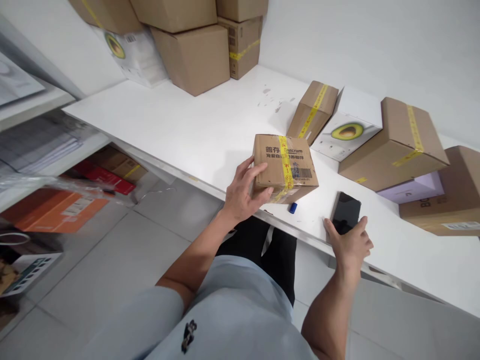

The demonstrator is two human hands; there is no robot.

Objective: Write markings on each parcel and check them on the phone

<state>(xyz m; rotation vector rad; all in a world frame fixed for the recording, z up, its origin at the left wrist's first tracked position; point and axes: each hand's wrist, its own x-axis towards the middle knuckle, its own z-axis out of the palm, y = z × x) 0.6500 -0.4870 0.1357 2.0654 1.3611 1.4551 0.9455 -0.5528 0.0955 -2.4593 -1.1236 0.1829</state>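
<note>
A taped cardboard box (283,165) with dark printing and a yellow strip of tape sits near the front edge of the white table. My left hand (245,192) is wrapped round its left near corner, fingers on the top edge and thumb on the near side. Further right, a black phone (345,212) lies screen up on the table. Around its near end is my right hand (349,240), thumb left of it and fingers to the right, spread apart. Between the box and the phone, close to the box, lies a small blue cap-like piece (293,208).
Along the wall at the right stand a narrow carton (313,110), a white avocado-print box (352,127) and larger cartons (397,142). More cartons (195,55) are stacked at the back left. A shelf (45,112) and an orange box (56,210) are on the left.
</note>
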